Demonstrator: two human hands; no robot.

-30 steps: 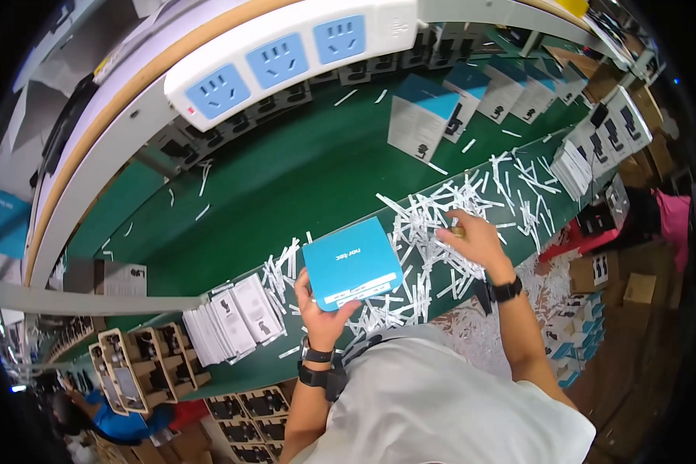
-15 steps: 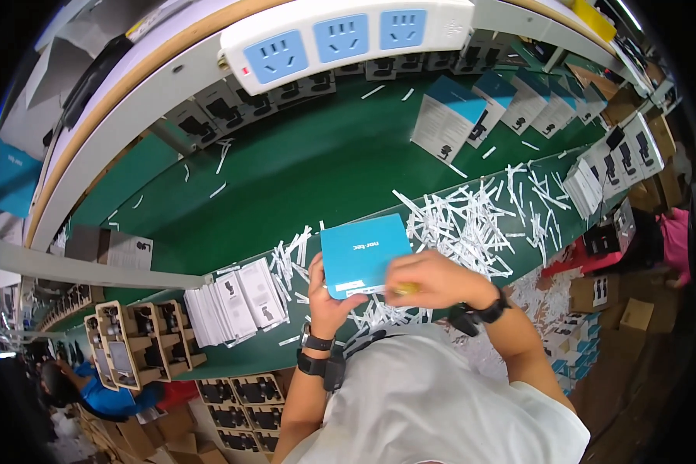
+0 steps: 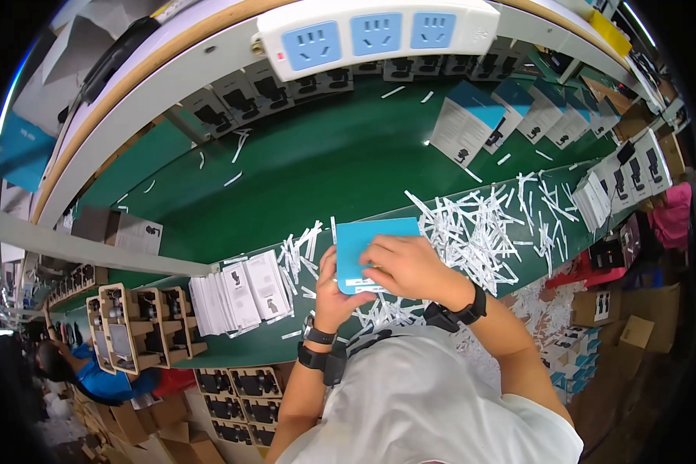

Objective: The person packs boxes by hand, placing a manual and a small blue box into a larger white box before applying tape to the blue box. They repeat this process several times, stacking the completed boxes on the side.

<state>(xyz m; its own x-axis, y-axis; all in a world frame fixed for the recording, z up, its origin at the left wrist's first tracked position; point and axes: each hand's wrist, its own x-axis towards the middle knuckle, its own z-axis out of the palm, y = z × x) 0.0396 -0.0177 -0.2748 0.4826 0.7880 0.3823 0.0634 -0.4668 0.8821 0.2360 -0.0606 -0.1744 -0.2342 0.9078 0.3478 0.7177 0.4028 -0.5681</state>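
Note:
A flat blue box (image 3: pixel 371 240) sits tilted over the near edge of the green bench (image 3: pixel 317 178). My left hand (image 3: pixel 334 298) grips its lower left side from beneath. My right hand (image 3: pixel 406 267) lies across its lower right part, fingers curled on the near edge, covering that corner. Both wrists wear dark bands. White paper strips (image 3: pixel 479 232) lie heaped just right of the box, and more are scattered under my hands.
A stack of white leaflets (image 3: pixel 240 294) lies left of my hands, with cardboard trays (image 3: pixel 135 325) of dark items beyond. Blue-and-white cartons (image 3: pixel 472 127) stand at the back right. A white power strip (image 3: pixel 379 31) hangs overhead. Another person (image 3: pixel 93 371) works at far left.
My right hand left the pile of white strips and came down onto the blue box. The box has dropped lower and closer to my body.

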